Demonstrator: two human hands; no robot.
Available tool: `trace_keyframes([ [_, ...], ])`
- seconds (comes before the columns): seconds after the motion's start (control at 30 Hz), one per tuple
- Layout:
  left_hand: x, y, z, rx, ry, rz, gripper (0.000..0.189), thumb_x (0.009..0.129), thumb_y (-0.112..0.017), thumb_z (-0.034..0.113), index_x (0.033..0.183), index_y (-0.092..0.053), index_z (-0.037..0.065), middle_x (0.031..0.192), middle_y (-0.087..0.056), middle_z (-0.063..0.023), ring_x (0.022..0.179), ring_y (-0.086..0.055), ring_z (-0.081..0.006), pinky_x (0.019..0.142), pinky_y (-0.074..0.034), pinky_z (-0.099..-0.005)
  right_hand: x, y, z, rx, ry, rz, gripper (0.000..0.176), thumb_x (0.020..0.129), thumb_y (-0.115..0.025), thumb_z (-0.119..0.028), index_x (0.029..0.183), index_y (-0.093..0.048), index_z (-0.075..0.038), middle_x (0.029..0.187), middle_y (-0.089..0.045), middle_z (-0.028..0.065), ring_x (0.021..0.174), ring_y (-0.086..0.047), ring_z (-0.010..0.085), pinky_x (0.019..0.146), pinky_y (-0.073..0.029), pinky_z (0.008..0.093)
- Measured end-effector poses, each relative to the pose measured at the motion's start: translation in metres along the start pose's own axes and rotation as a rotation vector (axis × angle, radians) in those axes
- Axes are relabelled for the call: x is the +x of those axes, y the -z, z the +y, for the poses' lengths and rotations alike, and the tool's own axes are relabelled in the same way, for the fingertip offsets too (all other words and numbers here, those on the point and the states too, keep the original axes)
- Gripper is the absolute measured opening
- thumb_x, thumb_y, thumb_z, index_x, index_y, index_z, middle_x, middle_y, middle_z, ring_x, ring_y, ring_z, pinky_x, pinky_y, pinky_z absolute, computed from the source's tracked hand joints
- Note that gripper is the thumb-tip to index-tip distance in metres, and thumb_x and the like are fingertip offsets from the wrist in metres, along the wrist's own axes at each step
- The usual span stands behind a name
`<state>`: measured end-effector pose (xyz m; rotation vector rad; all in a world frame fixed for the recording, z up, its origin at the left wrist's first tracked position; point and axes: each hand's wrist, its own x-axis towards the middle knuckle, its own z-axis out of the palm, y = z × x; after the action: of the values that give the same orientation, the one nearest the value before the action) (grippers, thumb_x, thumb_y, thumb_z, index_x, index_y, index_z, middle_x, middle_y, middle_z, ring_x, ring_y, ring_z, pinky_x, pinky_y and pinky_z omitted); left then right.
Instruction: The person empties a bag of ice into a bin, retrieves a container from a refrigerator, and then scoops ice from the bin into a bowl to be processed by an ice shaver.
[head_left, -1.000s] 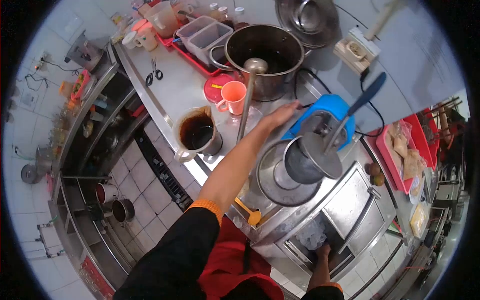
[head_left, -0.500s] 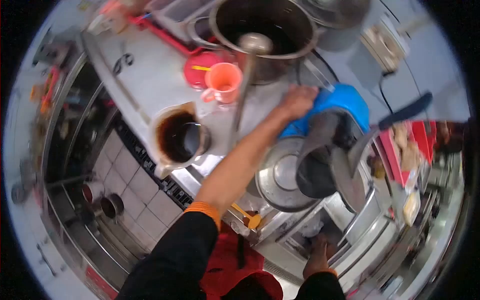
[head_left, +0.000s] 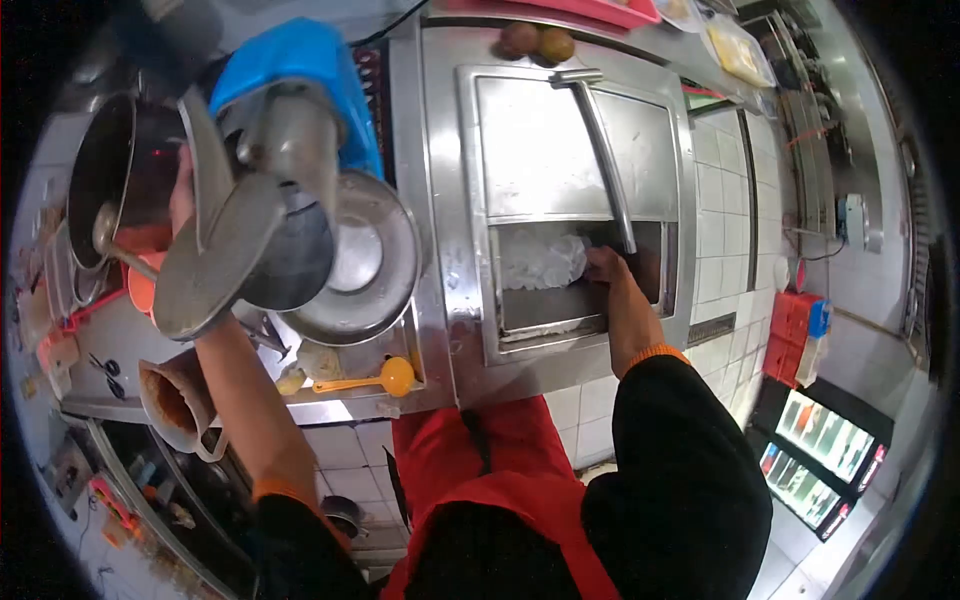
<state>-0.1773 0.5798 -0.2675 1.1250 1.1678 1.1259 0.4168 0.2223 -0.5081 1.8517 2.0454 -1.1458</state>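
My right hand (head_left: pixel 603 264) reaches into the open section of a steel chest (head_left: pixel 440 200), its fingers closed at the edge of a translucent plastic bag (head_left: pixel 545 260). My left hand (head_left: pixel 183 190) is beside the large steel pot (head_left: pixel 120 180), mostly hidden behind a round metal lid (head_left: pixel 215 265); its fingers cannot be made out. To the right of that lid are a steel cup (head_left: pixel 295 255), a blue container (head_left: pixel 300 55) and a wide round metal cover (head_left: pixel 355 262). A stained jug (head_left: pixel 175 400) stands near my left forearm.
A steel bar (head_left: pixel 605 160) lies across the chest's closed panel. Two round brown fruits (head_left: pixel 537 43) sit at its back edge. An orange ladle (head_left: pixel 397 376) rests near the front edge. Red crates (head_left: pixel 795 338) and a lit glass-door fridge (head_left: pixel 820 450) are at the right.
The view has swung right, bringing the chest to the centre. My right hand now shows at the plastic bag in the opening. My left hand has become mostly hidden behind the metal lid.
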Motion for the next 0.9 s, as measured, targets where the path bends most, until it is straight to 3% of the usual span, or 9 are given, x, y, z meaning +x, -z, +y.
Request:
trace_keyframes([
  [0.13, -0.092, -0.002, 0.02, -0.106, -0.104, 0.315, 0.057, 0.093, -0.032, 0.046, 0.128, -0.041, 0.001, 0.127, -0.045, -0.0121, 0.112, -0.044, -0.0211, 0.096, -0.033, -0.0338, 0.008, -0.031, 0.018, 1.066, -0.305, 0.208, 0.038, 0.05, -0.078, -0.022, 0.077, -0.057, -0.008, 0.072, -0.055, 0.0072, 0.069, -0.055, 0.0268, 0.058, -0.044, 0.038],
  [0.27, -0.197, -0.022, 0.042, 0.068, 0.019, 0.407, 0.047, 0.095, -0.032, 0.037, 0.123, -0.046, 0.002, 0.108, -0.052, -0.006, 0.087, -0.045, -0.0115, 0.076, -0.035, -0.0226, 0.077, -0.159, 0.181, -0.278, 0.12, 0.002, 0.034, 0.053, -0.079, -0.021, 0.077, -0.059, -0.009, 0.072, -0.056, 0.0042, 0.065, -0.053, 0.0153, 0.056, -0.043, 0.0343],
  [0.37, -0.245, -0.017, 0.033, 0.136, 0.079, 0.465, 0.046, 0.096, -0.032, 0.038, 0.12, -0.049, 0.002, 0.096, -0.053, -0.0029, 0.075, -0.041, -0.0072, 0.065, -0.031, -0.0199, 0.074, -0.118, 0.128, 0.947, 0.263, 0.041, 0.046, 0.071, -0.069, -0.027, 0.109, -0.053, -0.007, 0.099, -0.057, 0.0139, 0.087, -0.055, 0.0378, 0.066, -0.047, 0.0623],
  [0.47, -0.284, -0.014, 0.022, 0.154, 0.096, 0.509, 0.047, 0.096, -0.032, 0.038, 0.118, -0.05, 0.001, 0.09, -0.053, -0.0015, 0.069, -0.038, -0.0051, 0.06, -0.029, -0.0193, 0.013, 0.001, -0.001, 1.426, -0.279, 0.101, 0.048, 0.069, -0.072, -0.028, 0.109, -0.054, -0.008, 0.1, -0.057, 0.014, 0.089, -0.055, 0.0387, 0.067, -0.047, 0.0628],
  [0.53, -0.287, -0.018, 0.022, 0.173, 0.087, 0.502, 0.047, 0.096, -0.032, 0.039, 0.118, -0.05, 0.001, 0.089, -0.053, -0.0014, 0.068, -0.038, -0.0046, 0.058, -0.028, -0.0192, 0.031, -0.022, 0.036, 1.749, 0.021, -0.033, 0.052, 0.066, -0.075, -0.027, 0.111, -0.055, -0.01, 0.105, -0.056, 0.0137, 0.092, -0.055, 0.0388, 0.066, -0.047, 0.0624],
  [0.6, -0.3, -0.028, 0.026, 0.231, 0.108, 0.521, 0.047, 0.096, -0.031, 0.039, 0.117, -0.05, 0.001, 0.087, -0.053, -0.0011, 0.065, -0.037, -0.0041, 0.057, -0.028, -0.0197, 0.048, -0.042, 0.062, 0.987, 0.417, 0.064, 0.05, 0.065, -0.076, -0.025, 0.108, -0.057, -0.009, 0.103, -0.057, 0.0122, 0.09, -0.056, 0.0362, 0.064, -0.048, 0.0591],
  [0.63, -0.304, -0.03, 0.023, 0.234, 0.089, 0.53, 0.047, 0.096, -0.031, 0.039, 0.116, -0.05, 0.001, 0.087, -0.053, -0.0009, 0.064, -0.036, -0.004, 0.056, -0.027, -0.0196, 0.039, -0.02, 0.026, 1.468, -0.306, 0.034, 0.052, 0.062, -0.076, -0.026, 0.107, -0.057, -0.007, 0.1, -0.06, 0.0108, 0.088, -0.058, 0.0319, 0.066, -0.051, 0.0495],
  [0.77, -0.316, -0.029, 0.028, 0.27, 0.078, 0.497, 0.047, 0.096, -0.031, 0.04, 0.116, -0.051, 0.001, 0.085, -0.053, 0.0, 0.066, -0.038, -0.0038, 0.057, -0.029, -0.0184, 0.011, 0.036, -0.048, 1.32, -0.307, 0.25, 0.029, 0.076, -0.066, -0.027, 0.092, -0.057, -0.004, 0.088, -0.059, 0.0114, 0.078, -0.059, 0.0318, 0.067, -0.052, 0.0485],
  [0.9, -0.327, -0.024, 0.039, 0.298, 0.06, 0.574, 0.044, 0.096, -0.032, 0.037, 0.115, -0.052, 0.002, 0.085, -0.054, 0.0006, 0.068, -0.041, -0.003, 0.06, -0.032, -0.0166, -0.042, 0.107, -0.127, 0.054, -0.568, 0.485, 0.035, 0.074, -0.054, -0.004, 0.109, -0.052, 0.002, 0.093, -0.055, 0.0248, 0.08, -0.055, 0.0437, 0.071, -0.048, 0.0475],
])
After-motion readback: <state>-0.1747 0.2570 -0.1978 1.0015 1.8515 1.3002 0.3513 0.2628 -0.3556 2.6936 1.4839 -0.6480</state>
